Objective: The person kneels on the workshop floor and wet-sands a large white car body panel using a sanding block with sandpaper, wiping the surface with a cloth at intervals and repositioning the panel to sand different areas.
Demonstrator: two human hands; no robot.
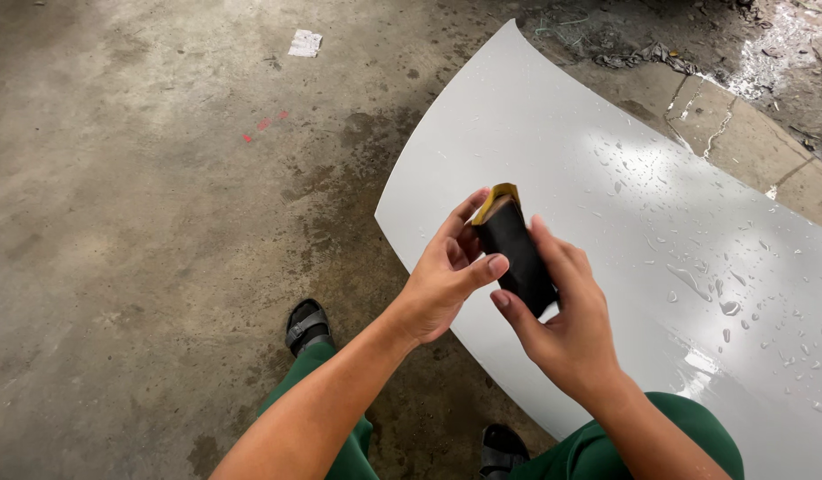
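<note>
Both hands meet at chest height over green trousers. The right hand point(566, 333) cradles a black sanding block point(516, 253) wrapped in yellow-backed sandpaper; the left hand point(446, 280) pinches its near edge, seemingly snugging the paper. Just beyond the grip lies a wet grey panel point(606, 178) on the concrete floor point(162, 178).

I see a folded piece of black sandpaper point(515, 253) with a yellowish backing showing at its upper fold, wrapped into a narrow block. It stands tilted, upper end leaning away to the left, raised above a wet grey panel point(606, 178) that lies on the floor.
</note>
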